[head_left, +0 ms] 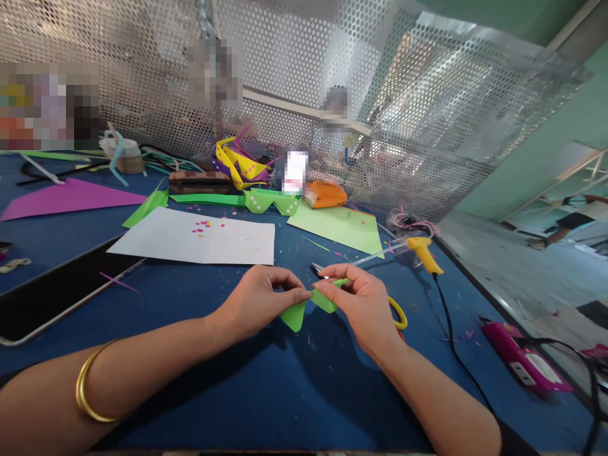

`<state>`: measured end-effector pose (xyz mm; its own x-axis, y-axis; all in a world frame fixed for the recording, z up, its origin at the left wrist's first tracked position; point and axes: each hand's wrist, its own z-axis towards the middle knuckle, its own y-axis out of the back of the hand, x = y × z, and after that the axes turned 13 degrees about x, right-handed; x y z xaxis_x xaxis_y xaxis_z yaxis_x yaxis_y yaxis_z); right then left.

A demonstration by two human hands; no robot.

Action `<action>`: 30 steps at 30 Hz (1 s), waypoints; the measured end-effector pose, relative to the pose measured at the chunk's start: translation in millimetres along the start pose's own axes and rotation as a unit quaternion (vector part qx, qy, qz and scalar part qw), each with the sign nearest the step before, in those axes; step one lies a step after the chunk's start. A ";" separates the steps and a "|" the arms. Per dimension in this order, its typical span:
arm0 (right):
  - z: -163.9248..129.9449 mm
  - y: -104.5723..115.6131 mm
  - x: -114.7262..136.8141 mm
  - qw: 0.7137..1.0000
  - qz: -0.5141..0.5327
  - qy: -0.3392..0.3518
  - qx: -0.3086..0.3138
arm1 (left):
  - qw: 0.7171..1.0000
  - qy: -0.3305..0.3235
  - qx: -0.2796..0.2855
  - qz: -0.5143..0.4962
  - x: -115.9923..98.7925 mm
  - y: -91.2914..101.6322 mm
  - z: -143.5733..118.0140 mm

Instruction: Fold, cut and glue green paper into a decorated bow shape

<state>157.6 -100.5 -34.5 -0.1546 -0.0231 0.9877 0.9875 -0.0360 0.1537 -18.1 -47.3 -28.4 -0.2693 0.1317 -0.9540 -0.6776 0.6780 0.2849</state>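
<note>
Both my hands pinch a bright green paper glasses cut-out (293, 316) above the table. My left hand (259, 297) grips its left part between thumb and fingers, close to the middle. The right part is held by my right hand (358, 297), also in a thumb-and-finger pinch. My fingertips nearly meet at the narrow middle and hide some of the piece. Scissors with a yellow handle (398, 313) lie partly under my right hand, their blades (317, 270) showing beyond it. Finished-looking green paper glasses (273, 201) with pale dots rest farther back.
White paper (228, 244) bears small pink bits. A large dark tablet (57, 291) lies left. Light green paper (337, 229), a yellow glue gun (424, 254) with its cord and a magenta power strip (525, 358) are right. Perforated metal mesh (427, 114) stands behind the blue table (285, 399).
</note>
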 end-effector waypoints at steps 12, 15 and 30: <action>0.1 -2.4 2.4 0.997 0.067 -0.005 0.031 | 0.989 -0.071 -0.053 0.117 -3.6 -0.5 -4.1; 0.8 -3.1 3.2 0.993 0.112 0.005 0.040 | 0.993 -0.047 -0.068 0.085 -2.7 0.1 -4.0; 1.8 -2.4 2.2 0.994 0.109 0.016 0.004 | 0.998 -0.043 -0.028 0.019 -1.2 -1.0 -3.6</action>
<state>154.9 -98.7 -32.6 0.0618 -0.0622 0.9961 0.9978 -0.0196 -0.0631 -19.6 -50.7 -27.1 -0.2368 0.2200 -0.9463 -0.7065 0.6296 0.3231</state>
